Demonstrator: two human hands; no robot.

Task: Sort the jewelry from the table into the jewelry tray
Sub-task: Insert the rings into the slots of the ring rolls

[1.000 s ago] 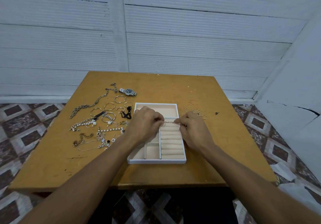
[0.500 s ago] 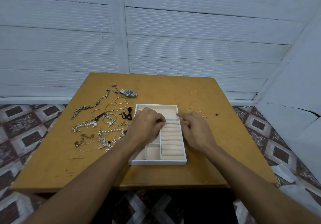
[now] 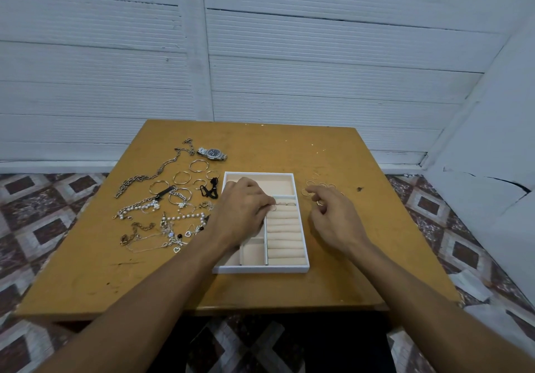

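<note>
The white jewelry tray [image 3: 260, 270] with beige lining lies in the middle of the wooden table [image 3: 86, 271]. My left hand [image 3: 246, 213] rests over its left compartments, fingertips pinched on a small ring [image 3: 272, 207] at the topmost slot of the ring rolls. More thin rings [image 3: 286, 204] stand in that same slot. My right hand [image 3: 335, 219] is to the right of the tray, fingers spread, its index fingertip touching a cluster of small gold rings [image 3: 322, 185] on the table. One ring lies just under its curled fingers.
Left of the tray lie a wristwatch [image 3: 212, 153], a long chain [image 3: 150, 174], hoop bangles [image 3: 182, 177], pearl bracelets [image 3: 139, 207], tangled necklaces [image 3: 156, 238] and a black piece [image 3: 210, 189]. A white wall stands behind the table; patterned floor tiles surround it.
My right hand has left the tray's ring slot and moved right to the loose rings on the table. My left hand stays at the top ring roll.
</note>
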